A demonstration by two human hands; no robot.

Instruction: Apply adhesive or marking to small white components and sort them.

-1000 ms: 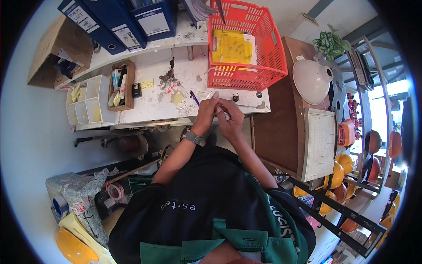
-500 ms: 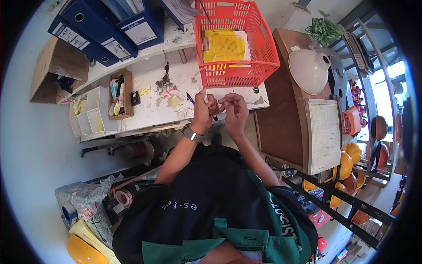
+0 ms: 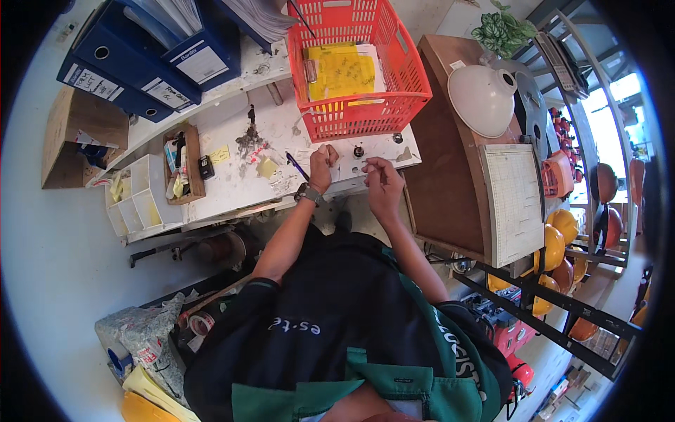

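Note:
My left hand (image 3: pixel 322 167), with a watch (image 3: pixel 308 193) on its wrist, is closed above the front part of the white worktable (image 3: pixel 228 179). What it holds, if anything, is hidden by the fingers. A dark blue pen (image 3: pixel 298 167) lies on the table just left of this hand. My right hand (image 3: pixel 384 188) is a short way off to the right, over the table's front edge, its fingers curled in toward the thumb. Anything between those fingertips is too small to make out. Between and beyond the hands is a small dark round thing (image 3: pixel 358 151) on the tabletop.
A red plastic basket (image 3: pixel 362 112) with yellow sheets (image 3: pixel 341 73) stands behind the hands. Blue binders (image 3: pixel 133 60) fill the shelf at left, above a wooden box of stationery (image 3: pixel 188 163) and a white divided tray (image 3: pixel 144 197). A brown cabinet (image 3: pixel 446 169) borders the right side.
My hands have come apart; the dark-tipped pen seen under my left hand before no longer shows there. My left hand has turned and shifted slightly left. The view has shifted a little.

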